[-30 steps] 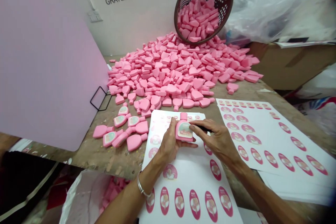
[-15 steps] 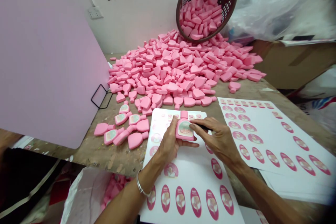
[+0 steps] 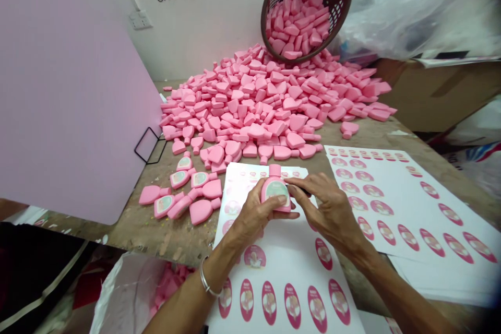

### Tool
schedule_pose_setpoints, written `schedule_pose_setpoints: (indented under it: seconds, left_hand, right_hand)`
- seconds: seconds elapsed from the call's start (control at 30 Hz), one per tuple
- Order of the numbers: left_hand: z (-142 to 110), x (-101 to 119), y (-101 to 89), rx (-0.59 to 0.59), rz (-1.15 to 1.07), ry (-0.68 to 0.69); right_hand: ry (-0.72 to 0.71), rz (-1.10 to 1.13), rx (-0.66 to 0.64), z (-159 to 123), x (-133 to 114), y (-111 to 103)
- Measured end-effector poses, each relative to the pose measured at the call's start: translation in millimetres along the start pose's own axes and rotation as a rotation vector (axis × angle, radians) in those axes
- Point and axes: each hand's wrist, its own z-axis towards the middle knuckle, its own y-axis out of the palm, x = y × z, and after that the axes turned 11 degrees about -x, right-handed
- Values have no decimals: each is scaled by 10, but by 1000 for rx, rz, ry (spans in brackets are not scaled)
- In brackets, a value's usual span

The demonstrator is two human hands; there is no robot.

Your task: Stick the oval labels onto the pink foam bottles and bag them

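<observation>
A small pink bottle with a pale green label on its front stands upright in my left hand. The thumb of that hand presses across the label's lower part. My right hand is closed on a slim dark tool, mostly hidden by the fingers, its tip beside the bottle's right edge; I cannot make out its kind. Beneath both hands lies a white sticker sheet with pink oval stickers, part of it covered by my forearms.
A large heap of pink bottles spreads behind, below a tipped brown basket. Several bottles, some labelled, lie at left near a pink panel. Another sticker sheet lies at right. Below the table edge is a white sack.
My left thumb has moved from the bottle's side onto the label. My right fingers have drawn slightly right, off the label's face to the bottle's edge.
</observation>
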Motion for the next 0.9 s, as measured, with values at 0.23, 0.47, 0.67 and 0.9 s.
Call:
schedule_pose_setpoints:
  seconds: [0.23, 0.47, 0.67, 0.9]
  left_hand:
    - [-57, 17, 12, -61, -9, -50]
    - [-142, -34, 31, -78, -1, -108]
    - [-156, -41, -21, -8, -13, -49]
    - [-675, 209, -512, 549, 778, -147]
  right_hand:
    - [207, -46, 157, 27, 139, -124]
    - [403, 549, -54, 87, 107, 70]
    - [372, 575, -276, -62, 158, 66]
    - [359, 148, -160, 457, 861, 123]
